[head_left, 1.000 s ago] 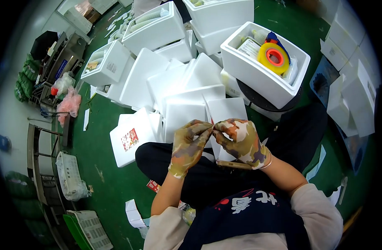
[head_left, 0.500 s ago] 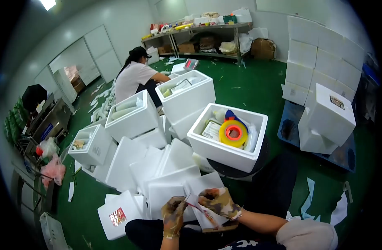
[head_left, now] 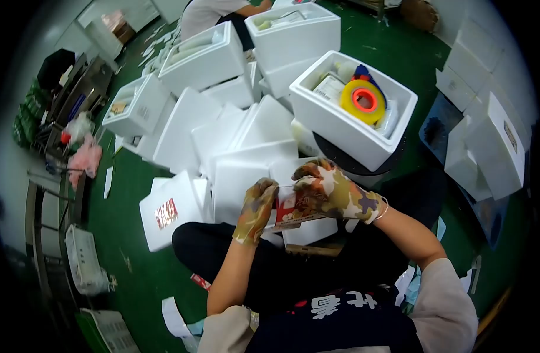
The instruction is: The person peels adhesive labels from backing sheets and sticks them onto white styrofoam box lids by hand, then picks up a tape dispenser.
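Green-painted floor [head_left: 120, 226] runs under everything, and your view has tipped back down: the co-worker [head_left: 208, 20] at the top of the frame is now cut off above the shoulders. Down at centre, a quick change! Half a second ago you had thin edges pinched with the fingertips; now the red-and-white printed piece [head_left: 286, 203] is spread between your two camouflage-gloved hands, its print showing. Your left hand [head_left: 256, 212] is closed on its left edge, fingertips narrow; your right hand [head_left: 336, 195] curls over the other end, covering much of it. Whether it's a folded sheet or thin card, you can't tell from this angle. Still, it looks steadier with a hold at both ends. It sits above your dark-clothed lap, in front of the overlapping white foam lids [head_left: 252, 182]. Lower left of those, a white foam lid with a red-and-white patch [head_left: 155, 236] lies apart from your hands. Upper right of centre, the yellow tape roll with an orange core [head_left: 348, 107] rests in its open white foam box [head_left: 340, 134], untouched.
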Action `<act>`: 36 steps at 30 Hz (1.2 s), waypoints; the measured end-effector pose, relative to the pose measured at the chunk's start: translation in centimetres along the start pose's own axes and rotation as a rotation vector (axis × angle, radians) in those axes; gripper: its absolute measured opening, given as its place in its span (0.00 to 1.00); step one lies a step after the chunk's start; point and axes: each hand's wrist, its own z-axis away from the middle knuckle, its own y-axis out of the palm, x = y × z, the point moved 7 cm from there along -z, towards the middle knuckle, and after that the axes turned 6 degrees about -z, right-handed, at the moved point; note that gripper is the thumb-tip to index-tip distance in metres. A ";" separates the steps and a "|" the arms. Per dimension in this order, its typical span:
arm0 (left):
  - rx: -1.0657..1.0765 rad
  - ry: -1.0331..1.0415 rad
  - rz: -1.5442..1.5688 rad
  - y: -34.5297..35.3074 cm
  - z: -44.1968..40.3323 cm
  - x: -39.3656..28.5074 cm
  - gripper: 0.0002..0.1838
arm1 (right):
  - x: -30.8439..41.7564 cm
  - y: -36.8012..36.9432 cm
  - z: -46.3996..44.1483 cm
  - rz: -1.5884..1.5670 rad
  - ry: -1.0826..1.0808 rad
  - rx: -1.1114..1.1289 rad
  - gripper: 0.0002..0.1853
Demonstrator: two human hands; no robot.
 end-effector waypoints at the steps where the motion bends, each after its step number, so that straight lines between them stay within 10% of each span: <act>1: -0.008 -0.015 -0.079 -0.2 -0.3 0.7 0.10 | -0.9 0.9 0.3 -0.062 -0.007 -0.019 0.17; 9: -0.297 -0.241 -0.165 -1.4 -0.8 11.9 0.09 | 5.1 6.5 8.2 0.141 -0.236 0.129 0.18; 10: -0.285 -0.210 -0.305 -1.4 -0.6 13.5 0.09 | 5.7 7.0 10.2 -0.188 -0.079 0.131 0.05; 12: -0.244 -0.240 -0.579 -1.9 -0.7 17.4 0.13 | 8.3 2.4 12.5 -0.094 -0.174 -0.044 0.10; 13: -0.239 -0.251 -0.581 -2.8 -1.3 19.3 0.13 | 4.5 4.9 17.6 -0.209 0.202 -0.289 0.09; 16: 0.441 -0.545 -1.104 -0.7 -1.3 23.4 0.26 | -2.6 1.4 15.6 -1.066 0.475 -0.486 0.08; 17: 0.478 -0.692 -1.172 -0.1 -1.5 22.7 0.36 | -3.7 -0.9 13.2 -0.729 0.530 -0.484 0.08; 25: 0.132 -0.788 -0.684 2.1 -4.4 29.2 0.50 | -24.3 18.3 12.5 -1.321 1.024 -0.628 0.10; 30: 0.143 -0.673 -0.355 -1.1 -3.6 21.1 0.28 | -17.8 10.6 7.9 -1.357 0.871 -0.621 0.12; 36: -0.026 -0.447 -0.079 -6.7 -1.0 11.0 0.26 | -11.5 3.4 0.7 -1.212 0.640 -0.513 0.15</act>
